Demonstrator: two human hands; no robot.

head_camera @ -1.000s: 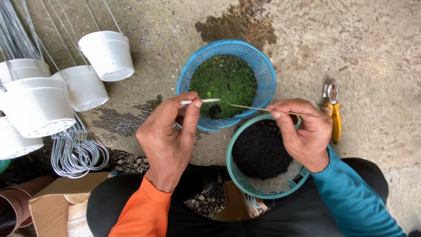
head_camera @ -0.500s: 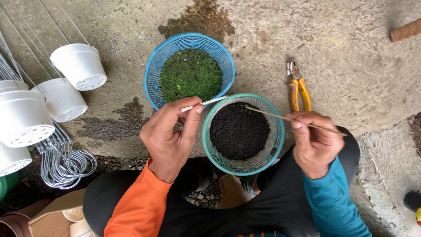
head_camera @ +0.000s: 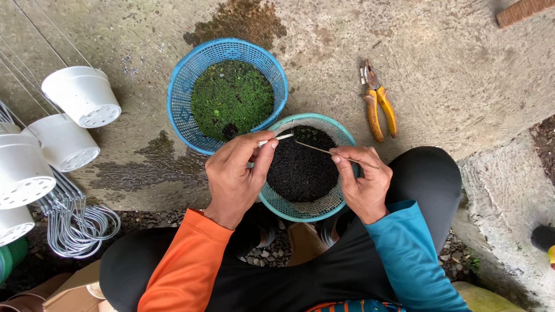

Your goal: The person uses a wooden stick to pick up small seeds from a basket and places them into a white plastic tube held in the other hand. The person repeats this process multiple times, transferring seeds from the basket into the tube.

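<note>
**Both hands at work over teal basket**

Left hand pinches a short white stick between thumb and fingers. Right hand has its grip closed on a thin skewer, tip pointing toward the stick. Both are held over the teal basket of dark soil, between the knees. Just beyond sits a blue basket of green moss. Yellow pliers lie on the concrete floor, right. White pots and wire hangers lie left.

A blue plastic mesh basket holds green moss; a teal mesh basket holds black soil; yellow-handled metal pliers lie beside white plastic pots.
</note>
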